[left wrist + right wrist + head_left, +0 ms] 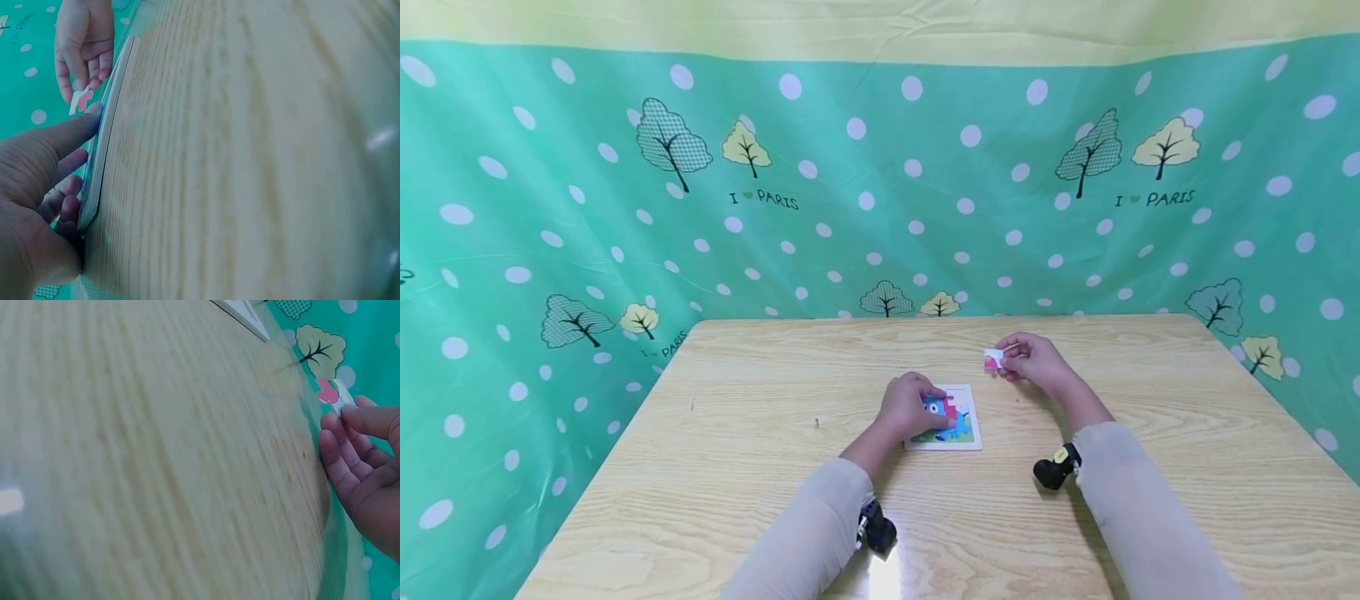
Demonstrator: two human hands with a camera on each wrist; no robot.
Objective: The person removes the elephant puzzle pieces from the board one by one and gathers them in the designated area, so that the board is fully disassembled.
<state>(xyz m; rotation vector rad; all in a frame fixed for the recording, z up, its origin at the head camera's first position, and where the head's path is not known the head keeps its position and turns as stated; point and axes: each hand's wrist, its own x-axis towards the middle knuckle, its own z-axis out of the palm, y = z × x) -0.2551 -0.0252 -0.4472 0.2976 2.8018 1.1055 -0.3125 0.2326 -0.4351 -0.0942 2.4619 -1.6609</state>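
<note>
A small picture puzzle in a white frame (975,422) lies on the table, showing a blue cartoon figure, some red and a green patch. My left hand (912,408) rests over its left part, thumb and fingers touching the picture and hiding some of it. In the left wrist view the puzzle frame (106,147) appears edge-on beside the left hand (40,181). Up and to the right of the puzzle, my right hand (1034,360) pinches a white and pink puzzle piece (992,360) between thumb and fingers. That puzzle piece (328,392) also shows in the right wrist view, held above the table.
The light wooden table (760,392) stretches out around both hands. Behind it hangs a green polka-dot cloth (820,192) printed with trees and lettering. A black wrist camera (877,528) is strapped at the left sleeve and another wrist camera (1054,471) at the right.
</note>
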